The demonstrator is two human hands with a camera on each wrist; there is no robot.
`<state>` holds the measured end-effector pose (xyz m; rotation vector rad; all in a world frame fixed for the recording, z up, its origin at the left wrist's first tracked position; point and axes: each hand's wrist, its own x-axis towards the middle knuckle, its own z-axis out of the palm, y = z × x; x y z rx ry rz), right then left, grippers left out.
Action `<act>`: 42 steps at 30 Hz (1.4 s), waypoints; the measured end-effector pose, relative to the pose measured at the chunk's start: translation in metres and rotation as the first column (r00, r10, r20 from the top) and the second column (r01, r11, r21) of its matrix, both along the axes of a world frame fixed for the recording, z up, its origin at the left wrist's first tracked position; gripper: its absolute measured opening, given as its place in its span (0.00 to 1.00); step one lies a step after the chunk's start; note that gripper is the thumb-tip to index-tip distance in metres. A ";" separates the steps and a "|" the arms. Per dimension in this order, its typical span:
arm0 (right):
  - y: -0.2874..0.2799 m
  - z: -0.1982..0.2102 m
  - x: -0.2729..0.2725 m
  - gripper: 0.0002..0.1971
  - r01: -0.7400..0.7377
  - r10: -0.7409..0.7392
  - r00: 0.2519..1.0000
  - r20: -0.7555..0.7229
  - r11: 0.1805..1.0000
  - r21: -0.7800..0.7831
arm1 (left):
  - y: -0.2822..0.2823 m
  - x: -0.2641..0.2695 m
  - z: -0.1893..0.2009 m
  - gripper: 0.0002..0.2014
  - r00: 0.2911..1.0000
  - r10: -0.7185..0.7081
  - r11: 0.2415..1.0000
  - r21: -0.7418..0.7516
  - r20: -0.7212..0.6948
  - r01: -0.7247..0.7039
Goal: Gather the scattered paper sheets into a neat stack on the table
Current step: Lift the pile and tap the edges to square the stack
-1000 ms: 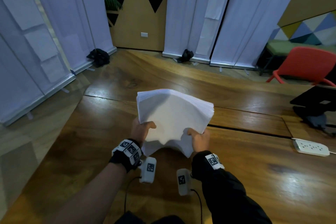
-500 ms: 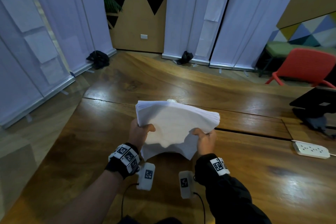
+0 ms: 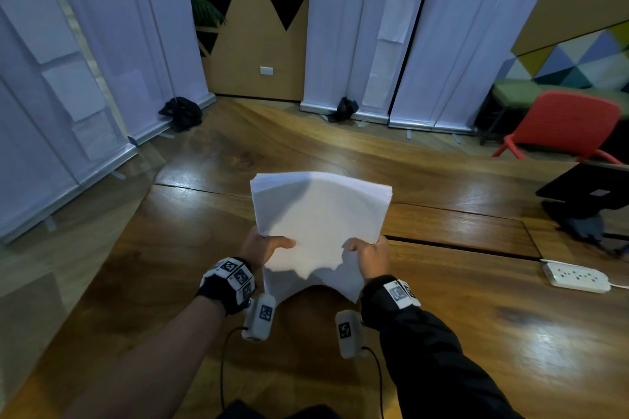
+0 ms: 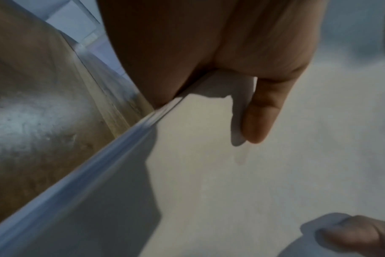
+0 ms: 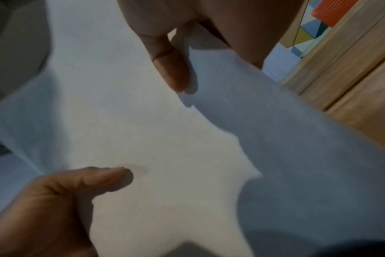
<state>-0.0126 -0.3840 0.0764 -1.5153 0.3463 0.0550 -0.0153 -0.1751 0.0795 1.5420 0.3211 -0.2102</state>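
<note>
Left hand [image 3: 263, 245] and right hand [image 3: 371, 253] each grip the paper stack [image 3: 320, 224] between them, likely squaring it; next, lower it flat onto the table [image 3: 476, 333].

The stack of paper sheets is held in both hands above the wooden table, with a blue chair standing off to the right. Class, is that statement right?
Not quite. The chair is red, not blue, as the head view shows. The rest stands: the left hand and the right hand both hold the stack of paper sheets above the wooden table.
</note>
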 end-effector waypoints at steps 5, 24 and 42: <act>-0.003 -0.002 -0.002 0.14 0.039 -0.042 0.998 0.051 0.997 0.065 | 0.005 0.000 0.000 0.16 0.999 -0.001 1.000 0.015 0.038 0.000; -0.042 -0.051 -0.034 0.18 -0.128 0.130 0.921 -0.366 0.991 0.029 | 0.023 -0.015 -0.040 0.07 0.960 0.143 0.956 -0.216 -0.241 -0.197; -0.075 -0.115 -0.056 0.13 -0.121 0.127 0.822 -0.554 0.991 0.048 | 0.057 -0.071 -0.118 0.21 0.857 0.208 0.957 -0.083 -0.472 -0.278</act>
